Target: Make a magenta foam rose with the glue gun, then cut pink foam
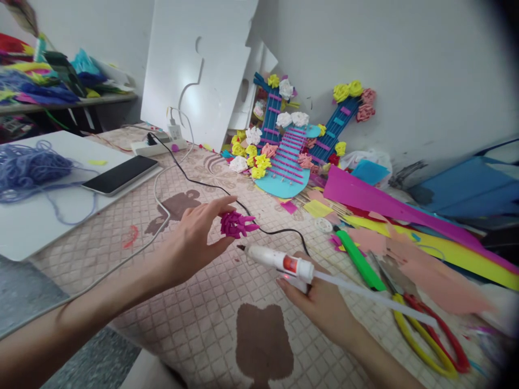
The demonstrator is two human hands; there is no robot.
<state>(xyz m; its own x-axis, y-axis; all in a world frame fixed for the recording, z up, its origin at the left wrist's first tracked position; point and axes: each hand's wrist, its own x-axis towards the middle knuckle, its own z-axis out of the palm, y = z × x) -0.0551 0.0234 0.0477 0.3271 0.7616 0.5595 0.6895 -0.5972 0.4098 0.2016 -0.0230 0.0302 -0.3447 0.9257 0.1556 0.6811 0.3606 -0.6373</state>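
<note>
Between the thumb and fingers of my left hand (192, 240) is a magenta paper flower (235, 223), its pointed strips facing right. My right hand (320, 302) is wrapped round the handle of a white hot glue gun (275, 258). The gun's dark nozzle points left, just below the flower and apart from it. A long glue stick (373, 298) sticks out of the gun's back end, and a small red light glows near the trigger. Some of the right fingers are hidden behind the gun.
Scissors (425, 335) and a green cutter (360, 259) lie at the right beside coloured paper sheets (397, 216). A flower-decorated craft model (287, 156) stands by the wall. Left are a phone (121, 175), purple yarn (32, 167) and a power strip (158, 143); a black cable (203, 186) crosses the table.
</note>
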